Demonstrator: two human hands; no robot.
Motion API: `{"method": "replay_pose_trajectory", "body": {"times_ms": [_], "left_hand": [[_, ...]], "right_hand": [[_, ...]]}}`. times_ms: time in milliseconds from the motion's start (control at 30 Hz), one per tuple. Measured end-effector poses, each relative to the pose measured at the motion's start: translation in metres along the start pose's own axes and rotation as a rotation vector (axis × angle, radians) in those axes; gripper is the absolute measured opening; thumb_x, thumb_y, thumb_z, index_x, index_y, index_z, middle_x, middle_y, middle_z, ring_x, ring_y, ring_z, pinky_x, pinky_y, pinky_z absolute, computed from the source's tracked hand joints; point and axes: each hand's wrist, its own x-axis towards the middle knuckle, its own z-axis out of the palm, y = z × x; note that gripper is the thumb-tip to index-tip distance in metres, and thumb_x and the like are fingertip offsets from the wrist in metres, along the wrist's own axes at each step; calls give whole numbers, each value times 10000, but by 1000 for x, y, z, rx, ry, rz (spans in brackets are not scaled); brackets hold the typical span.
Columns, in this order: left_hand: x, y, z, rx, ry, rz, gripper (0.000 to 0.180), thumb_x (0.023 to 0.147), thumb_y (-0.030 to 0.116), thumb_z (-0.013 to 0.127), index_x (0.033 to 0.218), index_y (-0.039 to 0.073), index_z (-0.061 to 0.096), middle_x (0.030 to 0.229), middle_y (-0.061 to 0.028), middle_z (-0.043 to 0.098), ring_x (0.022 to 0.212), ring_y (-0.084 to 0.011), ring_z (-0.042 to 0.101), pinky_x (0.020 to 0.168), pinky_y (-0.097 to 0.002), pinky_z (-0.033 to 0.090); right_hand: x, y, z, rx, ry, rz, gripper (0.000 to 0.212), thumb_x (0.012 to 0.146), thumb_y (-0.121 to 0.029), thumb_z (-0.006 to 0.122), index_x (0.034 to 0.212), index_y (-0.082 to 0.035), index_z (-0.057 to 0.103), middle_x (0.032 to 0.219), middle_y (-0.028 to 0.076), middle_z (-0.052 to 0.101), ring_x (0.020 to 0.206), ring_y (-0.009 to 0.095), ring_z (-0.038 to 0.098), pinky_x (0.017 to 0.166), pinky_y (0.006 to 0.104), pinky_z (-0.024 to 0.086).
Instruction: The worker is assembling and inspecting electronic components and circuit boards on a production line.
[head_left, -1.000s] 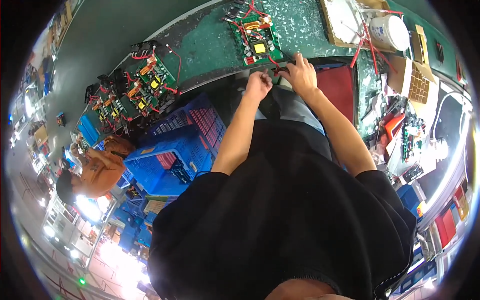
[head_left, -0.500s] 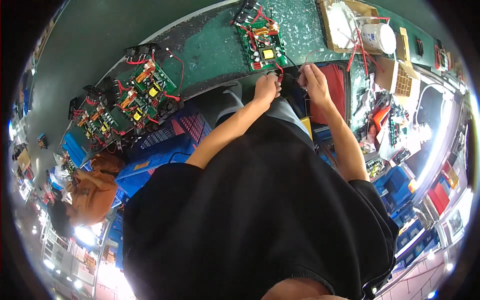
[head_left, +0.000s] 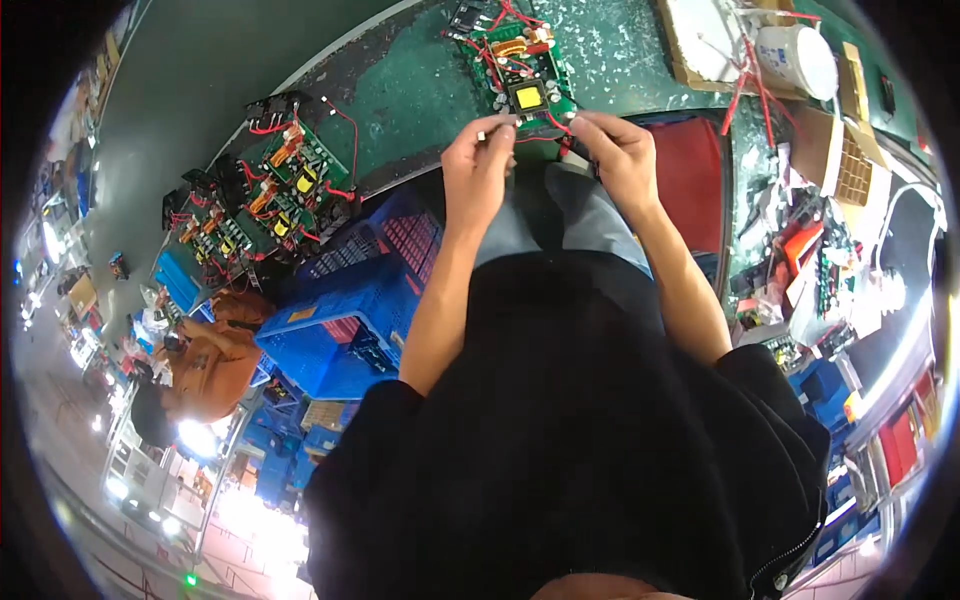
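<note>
A green circuit board lies near the bench's front edge, carrying a yellow-topped transformer, orange coils and red wires. Just in front of it, a thin red wire spans between my two hands. My left hand is closed in a pinch at its left end, with a small white connector showing by the fingers. My right hand pinches the other end near the board's front right corner. Exactly what sits between the fingertips is partly hidden. Below the wire hangs a dark piece with red on it.
Several similar boards lie to the left on the green bench. Blue crates stand beside my left arm. At right are a white bucket, a cardboard box and a red bin. A person in orange works at far left.
My left hand has shifted left and turned upward, away from the dark piece. My right hand has come down from the bench's edge toward the board's corner; the red wire now stretches between both.
</note>
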Motion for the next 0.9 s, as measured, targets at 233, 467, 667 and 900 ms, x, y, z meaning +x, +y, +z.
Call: {"method": "replay_pose_trajectory", "body": {"times_ms": [233,467,667,900], "left_hand": [[-19,-20,18,212,-52,144,198,901,80,642,1081,-3,655,910,-69,672,730,-93,613,649,-234,510],[-16,-43,-3,200,-68,80,140,886,87,668,982,-13,685,844,-68,691,738,-91,630,656,-242,513],[1,-68,-10,-220,-139,-214,182,911,146,661,944,-32,678,807,-24,663,701,-55,594,625,-190,473],[17,-78,-10,-276,-185,-289,250,884,251,687,860,2,692,650,17,572,584,-46,517,525,-199,410]], "right_hand": [[-9,27,1,-189,-142,-226,175,825,-138,711,951,-19,735,838,73,701,727,114,620,665,252,474],[-21,39,18,-381,-120,-388,152,815,-85,726,953,-19,726,776,29,633,707,70,556,623,222,428],[-15,51,36,-514,68,-325,127,819,-83,719,901,11,694,765,6,645,672,40,534,605,217,440],[3,50,38,-752,69,-665,118,780,-75,730,886,-35,696,782,50,663,632,132,596,601,250,467]]}}
